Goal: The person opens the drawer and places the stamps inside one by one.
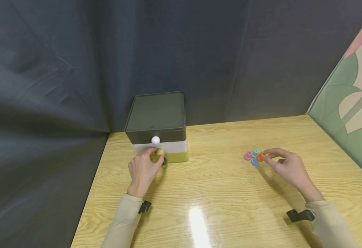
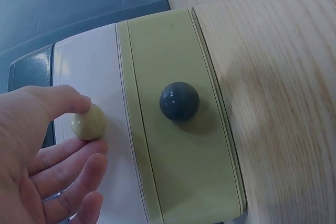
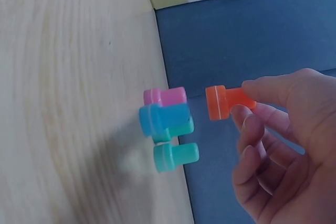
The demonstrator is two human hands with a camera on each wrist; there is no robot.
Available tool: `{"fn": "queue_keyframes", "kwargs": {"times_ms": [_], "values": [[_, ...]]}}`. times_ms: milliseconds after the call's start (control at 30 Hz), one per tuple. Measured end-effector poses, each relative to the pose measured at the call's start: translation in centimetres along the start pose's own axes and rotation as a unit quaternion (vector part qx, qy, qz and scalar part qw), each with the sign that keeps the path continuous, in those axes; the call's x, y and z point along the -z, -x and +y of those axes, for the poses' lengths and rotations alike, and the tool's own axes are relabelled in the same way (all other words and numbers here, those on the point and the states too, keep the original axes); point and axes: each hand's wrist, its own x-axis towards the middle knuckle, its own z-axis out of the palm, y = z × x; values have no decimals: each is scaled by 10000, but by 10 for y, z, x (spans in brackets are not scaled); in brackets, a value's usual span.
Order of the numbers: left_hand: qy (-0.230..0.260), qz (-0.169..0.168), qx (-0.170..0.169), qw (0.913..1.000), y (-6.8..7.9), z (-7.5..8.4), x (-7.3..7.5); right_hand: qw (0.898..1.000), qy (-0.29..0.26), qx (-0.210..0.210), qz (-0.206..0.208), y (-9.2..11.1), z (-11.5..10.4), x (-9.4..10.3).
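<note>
At the small drawer box (image 1: 159,112), my left hand (image 1: 142,170) pinches the round yellow-green knob (image 2: 89,123) of the white middle drawer (image 2: 94,66) between thumb and fingers. That drawer appears closed. Over on the right, my right hand (image 1: 287,167) holds an orange toy stamp (image 3: 218,102) by its narrow end, raised off the table. Close beside it stand a pink stamp (image 3: 170,96), a blue stamp (image 3: 165,119) and two green ones, the nearer green stamp (image 3: 184,153) in full view. The other green one is partly hidden behind the blue.
The box has a dark top drawer with a white knob (image 1: 155,140) and a yellow-green bottom drawer with a dark knob (image 2: 179,102). Dark cloth (image 1: 205,62) hangs behind and left of the wooden table (image 1: 224,206). A patterned panel (image 1: 348,110) borders the right.
</note>
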Motion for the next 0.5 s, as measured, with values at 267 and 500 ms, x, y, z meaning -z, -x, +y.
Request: {"fn": "queue_keyframes", "kwargs": {"times_ms": [267,500], "values": [[74,134,-109,9998,2,-1,0,10000,-7,10,-93,1,-15,3],[34,242,-167,9996,3,-2,1,9999,-52,32,-135,-1,-26,4]]}}
